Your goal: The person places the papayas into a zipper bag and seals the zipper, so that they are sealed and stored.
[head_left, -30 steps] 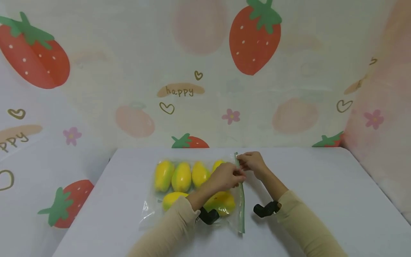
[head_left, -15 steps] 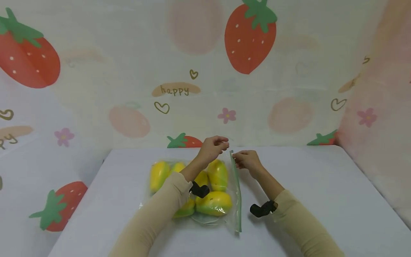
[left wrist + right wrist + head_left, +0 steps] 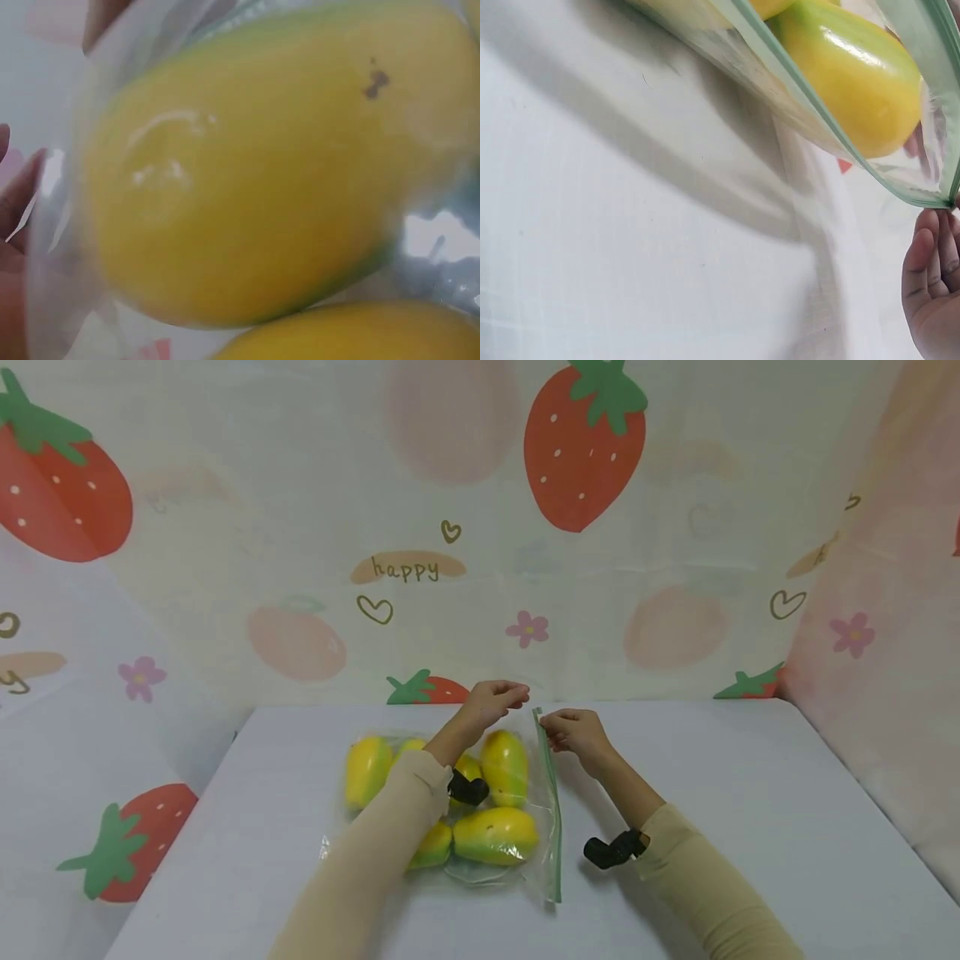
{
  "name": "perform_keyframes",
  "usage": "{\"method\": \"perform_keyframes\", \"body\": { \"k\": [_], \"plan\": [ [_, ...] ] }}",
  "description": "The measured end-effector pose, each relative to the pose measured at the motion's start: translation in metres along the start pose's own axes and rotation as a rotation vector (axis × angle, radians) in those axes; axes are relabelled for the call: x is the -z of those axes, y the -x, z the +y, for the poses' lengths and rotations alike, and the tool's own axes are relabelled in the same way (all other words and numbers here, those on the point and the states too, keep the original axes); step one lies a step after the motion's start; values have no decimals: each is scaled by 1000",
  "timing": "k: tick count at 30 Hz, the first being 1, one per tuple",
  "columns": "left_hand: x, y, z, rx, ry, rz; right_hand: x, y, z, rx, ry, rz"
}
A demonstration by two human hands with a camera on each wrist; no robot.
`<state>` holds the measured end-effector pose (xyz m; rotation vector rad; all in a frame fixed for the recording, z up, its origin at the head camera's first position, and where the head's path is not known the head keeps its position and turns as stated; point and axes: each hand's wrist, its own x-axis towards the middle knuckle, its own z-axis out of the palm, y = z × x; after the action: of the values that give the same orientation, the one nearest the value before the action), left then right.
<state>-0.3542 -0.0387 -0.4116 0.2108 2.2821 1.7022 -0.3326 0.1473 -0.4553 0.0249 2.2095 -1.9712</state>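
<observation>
A clear zip bag (image 3: 480, 875) lies on the table, holding several yellow-green fruits shaped like papayas (image 3: 497, 837). Its green zip edge (image 3: 555, 835) faces right; in the right wrist view the bag's mouth gapes. The right hand (image 3: 579, 735) pinches the far corner of that edge, fingertips on the green strip (image 3: 952, 204). Over the far side of the bag reaches the left hand (image 3: 491, 703), its fingers stretched forward past the fruit. In the left wrist view its fingers (image 3: 19, 206) show beside the plastic, slightly apart. The left forearm hides part of the bag and some fruit.
The white table (image 3: 720, 793) extends to both sides of the bag. A pale wall covering (image 3: 570, 568) with printed strawberries stands behind and beside it. Each wrist carries a black camera, such as the right one (image 3: 611, 850).
From the zip edge my left hand has moved up and away to the bag's far side, its fingers drawing closer together lately. My right hand stays on the corner. The view has shifted slightly.
</observation>
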Motion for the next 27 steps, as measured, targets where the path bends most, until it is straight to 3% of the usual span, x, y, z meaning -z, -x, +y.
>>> {"method": "perform_keyframes", "body": {
  "k": [8,11,18,27],
  "plan": [
    [-3,-7,-10,49,-34,-13,1,1,1,-4,-10,-15],
    [-6,-8,-11,32,-40,-16,1,0,2,1,-20,-20],
    [-11,-9,-11,-20,-167,-26,2,-1,0,-4,-29,-28],
    [-14,-11,-14,-18,-175,29,4,-1,-5,-15,32,-54]
  ]
}}
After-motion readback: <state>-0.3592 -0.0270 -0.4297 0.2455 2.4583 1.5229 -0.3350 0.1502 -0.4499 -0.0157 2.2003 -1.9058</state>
